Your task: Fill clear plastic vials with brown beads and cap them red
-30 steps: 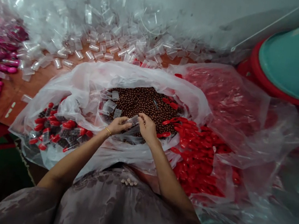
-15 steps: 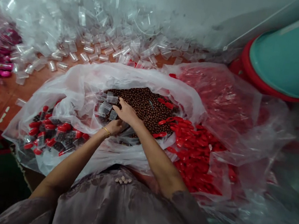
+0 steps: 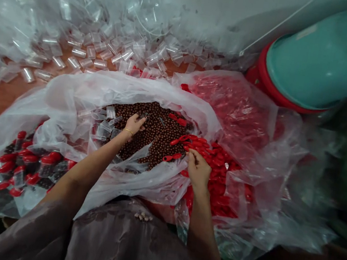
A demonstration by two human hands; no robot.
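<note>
My left hand [image 3: 134,124] lies on a heap of small brown beads [image 3: 159,139] inside a wide clear plastic bag [image 3: 78,91], fingers closed, seemingly around a small clear tube. Empty clear tubes [image 3: 105,122] lie just left of it in the same bag. My right hand [image 3: 198,168] rests on a pile of red caps [image 3: 228,176] to the right of the beads, its fingertips pinched on one red cap. Filled tubes with red caps [image 3: 27,161] lie heaped at the bag's left end.
Loose clear tubes [image 3: 106,54] and clear bags cover the back of the brown table [image 3: 0,97]. A second bag of red caps [image 3: 237,109] sits behind my right hand. A teal basin [image 3: 325,61] stacked in a red one [image 3: 261,80] stands at the right.
The hands, together over one clear tube a second ago, have parted. My left hand moved up onto the beads; my right hand moved right onto the red caps. The view shifted right.
</note>
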